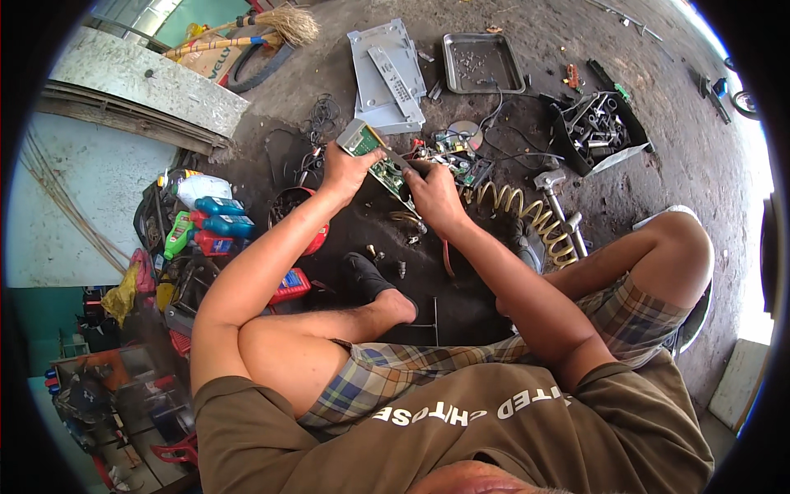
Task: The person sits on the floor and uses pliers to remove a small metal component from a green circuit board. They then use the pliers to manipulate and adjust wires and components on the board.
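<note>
My left hand [346, 174] is closed around the upper left part of a green circuit board [383, 174], which has a silvery metal piece at its upper end. The board is held tilted above the dark floor, in front of my shins. My right hand [436, 198] is closed on a dark flat tool [397, 159] that lies against the board's right edge; its exact kind cannot be made out. Beyond my right hand, loose electronic parts and wires lie near a shiny disc [471, 134].
Farther off are a grey metal casing [368, 62], a shallow metal tray [485, 89] with small bits, and a black bin [586, 165] of tools. A coiled yellow hose [514, 198] and a hammer [550, 179] lie right. Several bottles [222, 206] stand left.
</note>
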The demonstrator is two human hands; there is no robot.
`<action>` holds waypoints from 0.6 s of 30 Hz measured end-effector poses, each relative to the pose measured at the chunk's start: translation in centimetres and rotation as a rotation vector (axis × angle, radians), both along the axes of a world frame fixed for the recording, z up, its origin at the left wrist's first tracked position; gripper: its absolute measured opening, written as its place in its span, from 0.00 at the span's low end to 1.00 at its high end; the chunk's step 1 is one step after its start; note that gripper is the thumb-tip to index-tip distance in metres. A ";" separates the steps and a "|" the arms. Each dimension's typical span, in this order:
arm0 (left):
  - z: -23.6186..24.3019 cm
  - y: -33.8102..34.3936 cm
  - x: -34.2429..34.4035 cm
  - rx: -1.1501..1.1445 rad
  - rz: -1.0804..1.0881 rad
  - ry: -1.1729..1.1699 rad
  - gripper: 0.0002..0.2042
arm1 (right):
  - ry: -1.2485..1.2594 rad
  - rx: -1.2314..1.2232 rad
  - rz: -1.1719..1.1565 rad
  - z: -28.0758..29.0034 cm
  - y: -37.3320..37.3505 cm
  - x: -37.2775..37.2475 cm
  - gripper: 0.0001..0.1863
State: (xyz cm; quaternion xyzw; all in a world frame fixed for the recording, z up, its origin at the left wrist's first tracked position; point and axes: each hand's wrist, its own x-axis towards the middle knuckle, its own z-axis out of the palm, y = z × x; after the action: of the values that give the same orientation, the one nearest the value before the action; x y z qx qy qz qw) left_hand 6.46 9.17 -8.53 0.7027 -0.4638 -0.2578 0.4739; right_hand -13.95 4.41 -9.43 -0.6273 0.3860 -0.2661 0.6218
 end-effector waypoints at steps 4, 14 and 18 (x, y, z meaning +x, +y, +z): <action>0.3 -0.3 -0.9 -0.025 -0.019 0.089 0.11 | -0.003 0.086 -0.019 -0.3 -0.3 0.0 0.18; 0.2 0.3 -0.8 -0.042 -0.040 -0.010 0.09 | -0.314 0.812 -0.004 0.6 -0.4 0.2 0.12; -0.1 0.2 -0.5 -0.006 -0.046 -0.097 0.09 | -0.233 0.542 -0.046 0.2 -0.2 0.9 0.12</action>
State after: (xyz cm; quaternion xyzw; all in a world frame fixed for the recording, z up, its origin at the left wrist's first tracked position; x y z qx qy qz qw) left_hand 5.98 9.40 -8.66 0.7023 -0.5029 -0.2328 0.4468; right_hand -13.09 4.20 -9.18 -0.3947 0.3832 -0.2374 0.8006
